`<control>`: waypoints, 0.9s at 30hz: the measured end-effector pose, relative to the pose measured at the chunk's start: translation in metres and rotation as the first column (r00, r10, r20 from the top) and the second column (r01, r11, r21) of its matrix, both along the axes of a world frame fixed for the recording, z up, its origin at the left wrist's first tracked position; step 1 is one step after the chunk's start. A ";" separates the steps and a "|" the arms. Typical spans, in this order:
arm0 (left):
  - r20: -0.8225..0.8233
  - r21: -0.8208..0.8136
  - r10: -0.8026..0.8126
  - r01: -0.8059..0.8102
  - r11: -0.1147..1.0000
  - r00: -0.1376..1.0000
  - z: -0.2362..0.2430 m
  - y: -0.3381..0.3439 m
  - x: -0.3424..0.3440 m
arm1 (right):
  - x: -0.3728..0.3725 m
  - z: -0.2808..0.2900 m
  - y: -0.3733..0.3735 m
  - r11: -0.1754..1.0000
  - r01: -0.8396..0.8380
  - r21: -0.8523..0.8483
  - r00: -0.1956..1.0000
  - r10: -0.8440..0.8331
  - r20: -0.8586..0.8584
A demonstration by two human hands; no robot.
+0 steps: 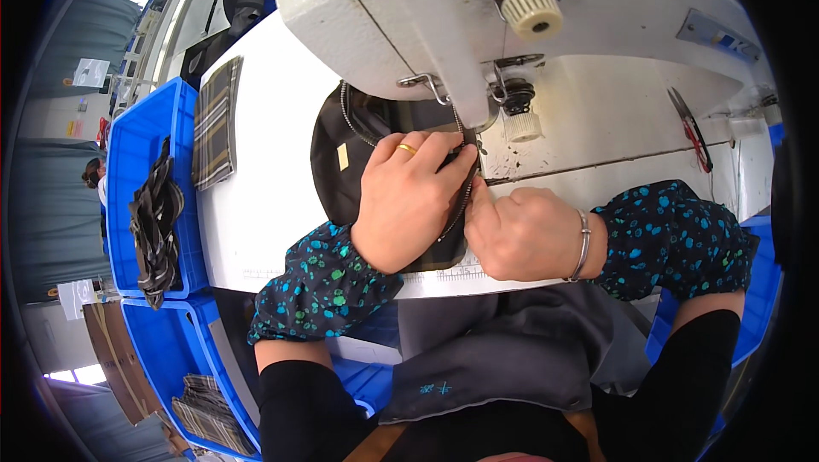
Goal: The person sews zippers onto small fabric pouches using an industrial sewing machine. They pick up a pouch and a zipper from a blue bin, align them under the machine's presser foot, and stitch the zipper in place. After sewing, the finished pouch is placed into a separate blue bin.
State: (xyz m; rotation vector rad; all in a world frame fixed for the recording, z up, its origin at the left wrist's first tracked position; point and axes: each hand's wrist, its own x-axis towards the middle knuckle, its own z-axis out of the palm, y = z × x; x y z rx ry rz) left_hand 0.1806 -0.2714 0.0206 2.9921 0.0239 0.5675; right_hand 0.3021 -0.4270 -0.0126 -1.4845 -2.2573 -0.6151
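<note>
A dark, round-cornered fabric piece lies on the sewing machine's white bed, with a metal-toothed zipper curving along it. My left hand, a ring on one finger, lies over the fabric with its fingers stretched toward the presser foot, pressing the cloth beside the zipper. At the fabric's right edge my right hand is closed, thumb and index finger pinching the edge by the zipper. Its other fingers are curled in. The white sewing machine stands over the work; its needle point is hidden behind the machine head and my fingers.
Plaid fabric pieces lie at the table's left edge. Blue bins stand to the left, with dark strips and folded plaid cloth inside. Thread snips with red and black handles lie at the right, and a ruler strip runs along the front edge.
</note>
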 end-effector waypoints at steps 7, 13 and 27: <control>-0.030 0.003 0.000 0.000 1.000 1.000 -0.002 0.010 0.010 | 0.006 -0.007 0.007 0.999 0.033 0.043 0.999 -0.033 0.004; 0.020 -0.031 -0.004 0.004 1.000 1.000 -0.003 0.029 0.021 | 0.015 -0.004 0.015 0.996 0.090 -0.019 0.996 -0.090 -0.007; -0.289 0.164 0.185 -0.142 0.976 0.939 0.046 0.011 -0.023 | 0.016 -0.010 0.018 0.995 0.096 0.013 0.994 -0.095 -0.048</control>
